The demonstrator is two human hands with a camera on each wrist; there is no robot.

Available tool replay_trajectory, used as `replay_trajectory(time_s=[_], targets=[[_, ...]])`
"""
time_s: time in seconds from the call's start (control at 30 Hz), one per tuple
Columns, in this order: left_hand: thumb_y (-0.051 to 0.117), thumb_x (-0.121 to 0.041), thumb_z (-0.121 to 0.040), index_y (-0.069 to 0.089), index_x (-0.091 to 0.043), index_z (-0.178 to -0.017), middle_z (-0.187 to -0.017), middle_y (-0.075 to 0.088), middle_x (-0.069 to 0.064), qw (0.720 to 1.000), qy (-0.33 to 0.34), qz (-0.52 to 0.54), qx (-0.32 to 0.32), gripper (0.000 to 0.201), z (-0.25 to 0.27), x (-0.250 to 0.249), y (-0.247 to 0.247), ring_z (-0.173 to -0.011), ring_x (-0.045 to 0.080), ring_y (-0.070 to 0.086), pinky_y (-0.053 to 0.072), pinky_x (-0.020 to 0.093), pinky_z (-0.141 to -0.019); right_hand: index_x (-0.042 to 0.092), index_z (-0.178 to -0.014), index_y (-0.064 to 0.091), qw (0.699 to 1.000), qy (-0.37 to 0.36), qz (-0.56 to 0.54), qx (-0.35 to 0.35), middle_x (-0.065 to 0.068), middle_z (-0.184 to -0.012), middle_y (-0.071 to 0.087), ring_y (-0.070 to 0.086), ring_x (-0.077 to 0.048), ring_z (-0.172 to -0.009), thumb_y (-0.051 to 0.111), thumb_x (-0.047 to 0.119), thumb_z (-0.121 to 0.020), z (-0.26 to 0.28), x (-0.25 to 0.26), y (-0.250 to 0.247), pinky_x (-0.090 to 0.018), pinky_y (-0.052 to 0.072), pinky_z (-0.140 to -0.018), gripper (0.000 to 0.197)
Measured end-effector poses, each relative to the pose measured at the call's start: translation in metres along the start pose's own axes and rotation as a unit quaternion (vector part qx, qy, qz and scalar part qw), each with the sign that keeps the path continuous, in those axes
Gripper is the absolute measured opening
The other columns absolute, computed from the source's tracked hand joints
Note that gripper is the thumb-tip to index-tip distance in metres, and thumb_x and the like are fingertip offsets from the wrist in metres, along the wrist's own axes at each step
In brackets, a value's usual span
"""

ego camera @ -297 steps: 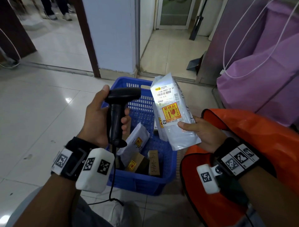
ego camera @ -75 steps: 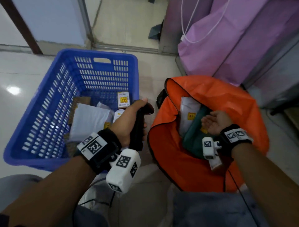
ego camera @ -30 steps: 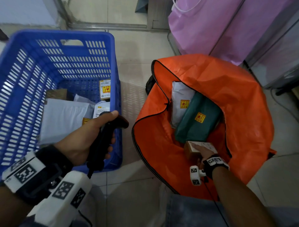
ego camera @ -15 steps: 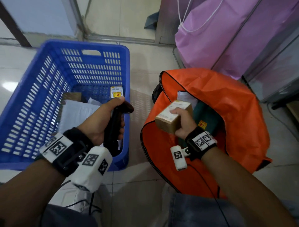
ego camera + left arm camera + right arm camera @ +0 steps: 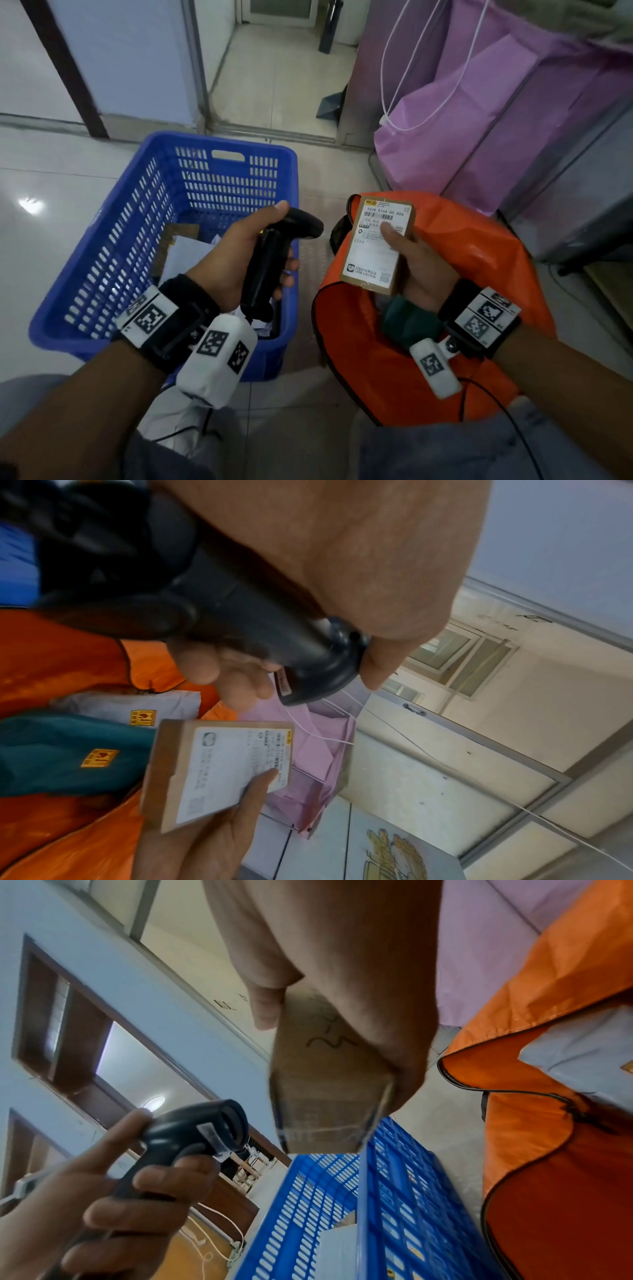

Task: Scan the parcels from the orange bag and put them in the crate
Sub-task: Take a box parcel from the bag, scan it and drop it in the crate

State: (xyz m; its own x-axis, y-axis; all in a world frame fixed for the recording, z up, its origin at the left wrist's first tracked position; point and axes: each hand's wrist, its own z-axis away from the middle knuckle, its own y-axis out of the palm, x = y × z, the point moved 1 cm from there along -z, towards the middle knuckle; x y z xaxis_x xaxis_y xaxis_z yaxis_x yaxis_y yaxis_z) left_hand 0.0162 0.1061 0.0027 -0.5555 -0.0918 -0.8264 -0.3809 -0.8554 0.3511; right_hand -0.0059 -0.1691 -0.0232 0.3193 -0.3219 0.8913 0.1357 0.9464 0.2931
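My right hand (image 5: 412, 260) holds a small brown cardboard parcel (image 5: 375, 246) above the open orange bag (image 5: 479, 260), white label face up, thumb lying across the label. The same parcel (image 5: 212, 775) shows its barcode in the left wrist view, and its brown side (image 5: 325, 1074) fills the right wrist view. My left hand (image 5: 239, 260) grips a black handheld scanner (image 5: 274, 253) over the right rim of the blue crate (image 5: 113, 240), its head pointing right toward the parcel. A teal parcel (image 5: 58, 756) and a white mailer (image 5: 137, 704) lie in the bag.
White mailers (image 5: 185, 253) and a brown box lie in the crate's bottom. Purple bags (image 5: 479, 113) with white cords lean at the back right. A doorway and wall corner (image 5: 202, 68) stand behind the crate. The scanner's cable (image 5: 205, 421) trails over my lap.
My right hand reached into the orange bag, took the brown box, lifted it and turned its label upward. The scanner hand has stayed over the crate's right rim.
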Motion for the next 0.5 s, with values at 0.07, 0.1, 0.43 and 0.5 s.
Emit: replay_trajectory(time_s=[0.07,0.1,0.43,0.5], targets=[[0.056,-0.065,-0.093,0.065,-0.003,-0.1,-0.077,0.06,0.013,1.0,0.013,-0.002,0.006,0.063,0.005,-0.001,-0.001,-0.057,0.027,0.06,0.048,0.031,-0.047,0.015,-0.145,0.053,1.0,-0.004,0.0,-0.006,-0.016,-0.139,0.064,0.061,-0.035,-0.128,0.059,0.026,-0.101,0.003,-0.001,0.0,-0.058,0.05,-0.104,0.046],[0.055,-0.066,-0.094,0.066,-0.003,-0.093,-0.075,0.058,0.012,1.0,0.015,-0.001,0.003,0.064,0.006,0.0,-0.002,-0.056,0.026,0.059,0.048,0.03,-0.046,0.015,-0.144,0.054,1.0,-0.005,-0.006,-0.007,-0.016,-0.138,0.064,0.062,-0.035,-0.127,0.058,0.024,-0.101,0.003,-0.002,0.001,-0.057,0.05,-0.104,0.044],[0.055,-0.071,-0.091,0.058,-0.007,-0.086,-0.071,0.051,0.009,1.0,0.013,0.015,0.002,0.064,0.01,-0.005,-0.021,-0.054,0.025,0.052,0.043,0.03,-0.047,0.007,-0.134,0.061,0.995,0.063,0.052,0.05,-0.017,-0.125,0.072,0.068,-0.036,-0.116,0.05,0.01,-0.099,-0.021,-0.005,0.048,-0.054,0.052,-0.1,0.037],[0.054,-0.071,-0.092,0.058,-0.007,-0.085,-0.07,0.051,0.009,1.0,0.019,0.015,-0.004,0.065,0.009,-0.007,-0.025,-0.054,0.024,0.052,0.043,0.03,-0.047,0.006,-0.128,0.065,0.994,0.082,0.055,0.047,-0.019,-0.124,0.072,0.069,-0.036,-0.116,0.051,0.01,-0.099,-0.028,-0.006,0.051,-0.054,0.05,-0.102,0.033]])
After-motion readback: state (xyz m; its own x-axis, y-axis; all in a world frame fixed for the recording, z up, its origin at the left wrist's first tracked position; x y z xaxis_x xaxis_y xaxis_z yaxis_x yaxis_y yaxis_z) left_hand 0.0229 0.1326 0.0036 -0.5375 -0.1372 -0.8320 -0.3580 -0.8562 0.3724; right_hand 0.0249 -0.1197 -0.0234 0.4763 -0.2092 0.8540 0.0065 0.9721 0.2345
